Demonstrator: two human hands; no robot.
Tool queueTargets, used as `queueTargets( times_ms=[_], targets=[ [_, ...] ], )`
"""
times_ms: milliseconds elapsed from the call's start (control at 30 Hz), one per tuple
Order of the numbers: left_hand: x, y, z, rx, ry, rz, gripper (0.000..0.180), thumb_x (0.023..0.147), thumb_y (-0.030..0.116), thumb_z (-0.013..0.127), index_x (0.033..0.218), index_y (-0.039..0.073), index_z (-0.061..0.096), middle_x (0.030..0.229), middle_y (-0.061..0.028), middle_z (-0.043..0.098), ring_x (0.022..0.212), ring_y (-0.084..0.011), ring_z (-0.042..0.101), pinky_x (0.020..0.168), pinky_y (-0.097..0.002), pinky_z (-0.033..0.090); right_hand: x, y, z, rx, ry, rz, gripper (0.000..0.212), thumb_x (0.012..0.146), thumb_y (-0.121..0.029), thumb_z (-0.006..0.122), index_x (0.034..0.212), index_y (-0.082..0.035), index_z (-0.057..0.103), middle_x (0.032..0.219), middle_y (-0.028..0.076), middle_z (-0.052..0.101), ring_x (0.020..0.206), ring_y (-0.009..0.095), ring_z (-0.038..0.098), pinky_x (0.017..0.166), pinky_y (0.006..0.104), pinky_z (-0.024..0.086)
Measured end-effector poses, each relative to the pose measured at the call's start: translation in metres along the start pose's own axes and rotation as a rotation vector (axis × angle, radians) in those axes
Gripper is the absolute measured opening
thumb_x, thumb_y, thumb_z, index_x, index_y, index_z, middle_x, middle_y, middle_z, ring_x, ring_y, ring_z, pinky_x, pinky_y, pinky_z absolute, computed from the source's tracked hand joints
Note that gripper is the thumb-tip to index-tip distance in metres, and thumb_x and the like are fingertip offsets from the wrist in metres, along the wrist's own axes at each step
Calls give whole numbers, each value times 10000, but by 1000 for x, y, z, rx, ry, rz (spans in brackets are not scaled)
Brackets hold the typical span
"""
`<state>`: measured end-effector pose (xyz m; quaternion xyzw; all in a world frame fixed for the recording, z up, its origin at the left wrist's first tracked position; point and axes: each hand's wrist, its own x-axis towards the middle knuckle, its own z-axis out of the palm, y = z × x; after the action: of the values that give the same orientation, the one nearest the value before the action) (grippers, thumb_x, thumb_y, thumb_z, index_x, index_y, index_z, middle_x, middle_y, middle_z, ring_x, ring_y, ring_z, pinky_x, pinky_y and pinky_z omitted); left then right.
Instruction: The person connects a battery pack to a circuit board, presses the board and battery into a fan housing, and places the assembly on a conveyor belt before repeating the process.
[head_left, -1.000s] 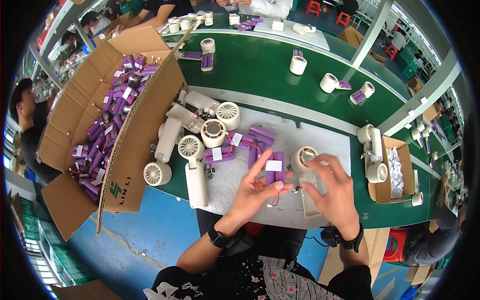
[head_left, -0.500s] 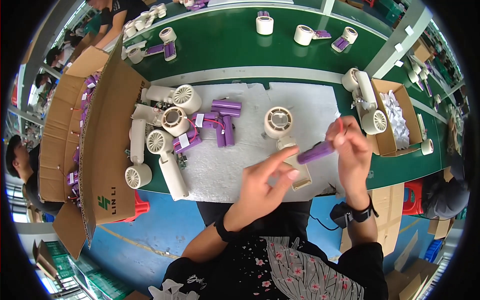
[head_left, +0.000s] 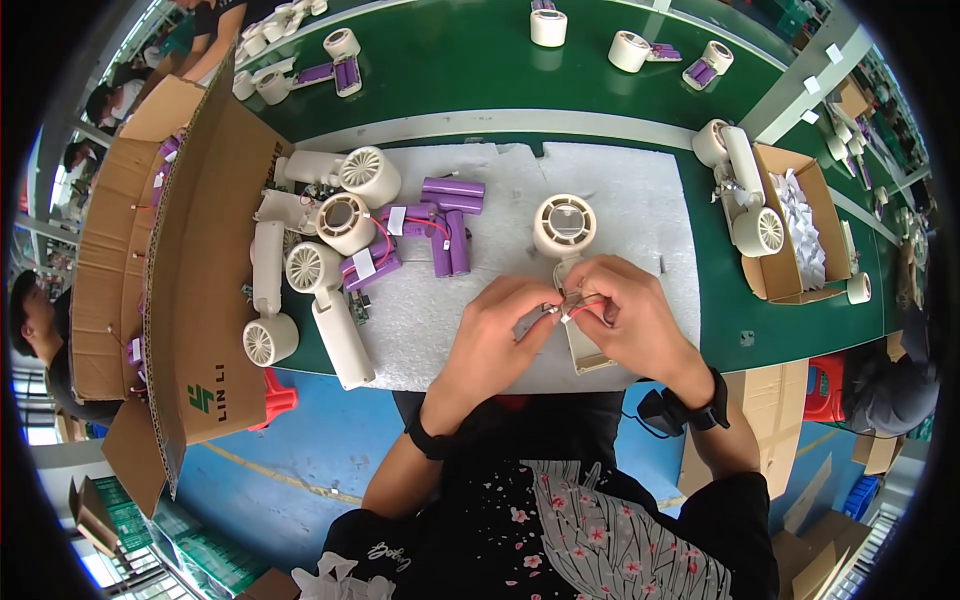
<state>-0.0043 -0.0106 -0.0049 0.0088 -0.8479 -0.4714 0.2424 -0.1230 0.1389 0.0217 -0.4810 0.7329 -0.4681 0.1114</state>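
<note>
A white handheld fan lies on the foam sheet with its round head away from me and its hollow handle shell under my hands. My right hand pinches a red wire lead that ends in a small white plug. Close beside it, my left hand has thumb and forefinger closed on a tiny pale part at the fan's neck, too small to name. The purple battery pack seen earlier is hidden now, probably behind my right hand.
Purple battery packs and white fans crowd the left of the foam sheet. A tall cardboard box stands at far left. Right, a small carton holds white pieces. More fans stand on the far green bench.
My right hand has come left and down from where it held up the purple battery pack. My left hand, earlier with its forefinger stretched out, has closed, and both hands meet over the fan's neck.
</note>
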Motion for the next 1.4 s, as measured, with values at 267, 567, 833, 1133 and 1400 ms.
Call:
queueTargets(
  times_ms=[267, 567, 833, 1133, 1400],
  targets=[
    [3, 4, -9, -150, -63, -155, 258, 768, -33, 680, 1012, 47, 654, 945, -89, 655, 779, -226, 630, 675, -304, 495, -2, -3, 5, -66, -51, 50, 168, 692, 79, 695, 761, -17, 575, 701, 42, 568, 650, 183, 487, 531, 305, 388],
    [4, 5, -25, -134, -219, -213, 289, 780, -35, 678, 1058, 44, 666, 916, -87, 673, 731, -196, 636, 634, -287, 500, -3, 0, 4, -142, -110, -76, 171, 674, 54, 704, 791, -31, 613, 687, 47, 583, 668, 213, 503, 561, 324, 405],
    [-3, 6, -19, -111, -82, -235, 254, 777, -75, 681, 1013, 18, 690, 931, -99, 693, 763, -204, 676, 670, -300, 547, -5, 2, 3, -98, -118, -53, 187, 663, 53, 706, 789, -39, 603, 693, 49, 594, 681, 230, 515, 574, 326, 412],
    [-1, 6, -18, -110, -142, -254, 254, 765, -87, 686, 981, 45, 708, 946, -118, 685, 796, -206, 685, 669, -303, 547, -6, 0, 3, -120, -146, -48, 200, 656, 41, 721, 786, -46, 596, 712, 45, 608, 706, 230, 522, 590, 327, 423],
    [-5, 7, -14, -27, -9, -202, 231, 759, -110, 657, 896, 66, 716, 992, -127, 671, 771, -195, 666, 648, -284, 523, -4, -6, -4, 2, -204, -79, 193, 666, 28, 740, 823, -50, 659, 821, 45, 666, 760, 225, 541, 642, 317, 448]
  ],
)
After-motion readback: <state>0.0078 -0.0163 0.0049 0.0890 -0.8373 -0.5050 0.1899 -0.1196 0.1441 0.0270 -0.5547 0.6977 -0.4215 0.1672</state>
